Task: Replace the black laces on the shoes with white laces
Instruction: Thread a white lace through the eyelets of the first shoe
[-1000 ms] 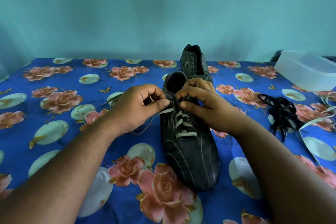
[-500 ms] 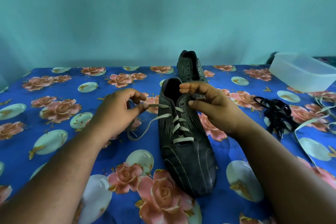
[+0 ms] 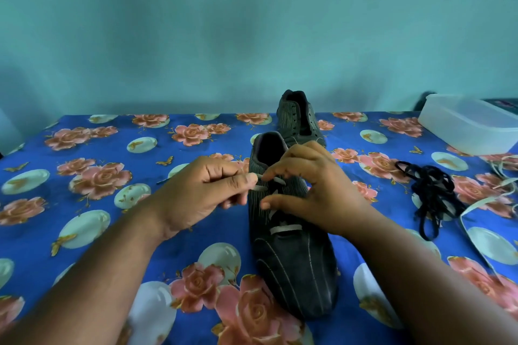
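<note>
At frame centre, the left hand pinches the white lace end beside the near shoe; the right hand, fingers curled, steadies the eyelets. A slack pinch could let the lace slip back out.

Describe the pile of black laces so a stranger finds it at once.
Start at the translucent plastic box at the far right of the floral blue cloth. Nearer lies a tangled heap of black laces; the loose strip beside it is white.
</note>
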`<action>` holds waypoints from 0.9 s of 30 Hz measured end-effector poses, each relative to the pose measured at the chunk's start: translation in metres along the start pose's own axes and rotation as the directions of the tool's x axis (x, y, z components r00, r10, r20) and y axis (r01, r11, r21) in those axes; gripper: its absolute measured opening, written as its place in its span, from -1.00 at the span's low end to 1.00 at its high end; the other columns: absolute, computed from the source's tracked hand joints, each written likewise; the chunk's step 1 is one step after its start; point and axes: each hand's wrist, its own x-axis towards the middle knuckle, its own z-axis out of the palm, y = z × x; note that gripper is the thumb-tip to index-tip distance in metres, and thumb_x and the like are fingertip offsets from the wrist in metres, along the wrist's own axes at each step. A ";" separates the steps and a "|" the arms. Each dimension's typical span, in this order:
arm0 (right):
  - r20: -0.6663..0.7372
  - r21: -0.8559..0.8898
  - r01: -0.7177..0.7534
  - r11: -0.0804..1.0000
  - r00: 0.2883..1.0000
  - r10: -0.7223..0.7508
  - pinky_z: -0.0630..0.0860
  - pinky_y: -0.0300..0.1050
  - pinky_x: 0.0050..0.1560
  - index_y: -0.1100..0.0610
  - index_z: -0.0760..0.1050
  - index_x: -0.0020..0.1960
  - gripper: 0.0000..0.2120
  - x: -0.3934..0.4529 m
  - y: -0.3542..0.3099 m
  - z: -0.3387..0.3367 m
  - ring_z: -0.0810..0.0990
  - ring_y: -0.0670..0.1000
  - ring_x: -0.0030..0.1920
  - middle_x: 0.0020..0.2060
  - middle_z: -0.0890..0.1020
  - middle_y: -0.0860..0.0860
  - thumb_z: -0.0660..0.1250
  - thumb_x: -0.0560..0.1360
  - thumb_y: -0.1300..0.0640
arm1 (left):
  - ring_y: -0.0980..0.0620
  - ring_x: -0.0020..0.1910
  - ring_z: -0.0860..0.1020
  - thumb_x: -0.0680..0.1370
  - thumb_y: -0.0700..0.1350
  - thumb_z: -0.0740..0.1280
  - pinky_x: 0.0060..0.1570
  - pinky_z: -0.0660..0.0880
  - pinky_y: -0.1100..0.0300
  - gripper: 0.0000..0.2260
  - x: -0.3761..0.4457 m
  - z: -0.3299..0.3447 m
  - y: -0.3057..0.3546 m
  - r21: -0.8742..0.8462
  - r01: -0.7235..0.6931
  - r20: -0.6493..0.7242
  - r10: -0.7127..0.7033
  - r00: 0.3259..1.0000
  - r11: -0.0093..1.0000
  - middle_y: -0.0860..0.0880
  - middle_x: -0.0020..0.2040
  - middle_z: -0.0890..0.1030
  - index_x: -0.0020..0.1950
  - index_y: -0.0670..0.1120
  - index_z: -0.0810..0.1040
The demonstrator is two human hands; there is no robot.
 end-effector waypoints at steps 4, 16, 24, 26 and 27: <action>-0.047 -0.150 0.044 0.988 0.998 -0.051 0.48 0.16 -0.02 -0.11 0.69 -0.03 -0.76 0.003 -0.005 0.008 0.47 0.00 -0.03 -0.15 0.54 -0.21 0.41 0.46 -0.23 | -0.06 -0.41 0.41 0.60 0.07 0.32 -0.39 0.36 0.26 -0.64 -0.001 0.005 0.005 -0.129 -0.022 0.094 0.034 0.995 0.991 -0.25 -0.37 0.56 -0.22 -0.14 0.69; -0.255 0.472 -0.099 0.876 0.936 0.243 0.50 -0.13 -0.07 0.04 0.66 -0.08 -0.95 0.004 -0.016 -0.012 0.60 -0.01 -0.13 -0.21 0.68 -0.02 0.45 0.55 0.14 | -0.04 0.06 0.56 0.61 0.08 0.34 0.08 0.52 0.11 -0.88 0.016 0.029 -0.026 0.166 -0.279 -0.043 0.290 0.956 0.946 0.06 0.01 0.59 0.08 0.14 0.65; -0.104 0.823 -0.322 0.467 0.723 0.683 0.42 -0.21 -0.25 0.13 0.65 -0.17 -0.79 0.002 0.027 -0.038 0.40 -0.06 -0.34 -0.36 0.53 -0.01 0.37 0.59 0.06 | -0.05 -0.09 0.53 0.59 0.00 0.40 -0.02 0.48 0.16 -0.91 0.017 0.030 -0.026 0.139 -0.271 -0.087 0.285 0.955 0.952 0.01 -0.12 0.56 -0.06 0.02 0.62; -0.042 0.843 -0.376 0.385 0.668 0.743 0.40 -0.13 -0.21 0.15 0.59 -0.23 -0.76 0.000 0.036 -0.039 0.39 -0.05 -0.34 -0.36 0.52 -0.02 0.33 0.61 0.23 | -0.06 -0.10 0.52 0.59 0.02 0.41 -0.02 0.46 0.21 -0.89 0.016 0.031 -0.027 0.148 -0.272 -0.084 0.286 0.955 0.951 0.01 -0.13 0.55 -0.08 0.01 0.62; -0.024 0.858 -0.384 0.340 0.632 0.774 0.40 -0.09 -0.20 0.15 0.56 -0.21 -0.79 0.000 0.039 -0.040 0.39 -0.04 -0.33 -0.35 0.51 -0.01 0.32 0.60 0.25 | -0.05 -0.11 0.51 0.58 0.03 0.41 -0.02 0.44 0.24 -0.87 0.016 0.032 -0.027 0.154 -0.276 -0.084 0.291 0.953 0.949 0.01 -0.13 0.55 -0.10 0.01 0.61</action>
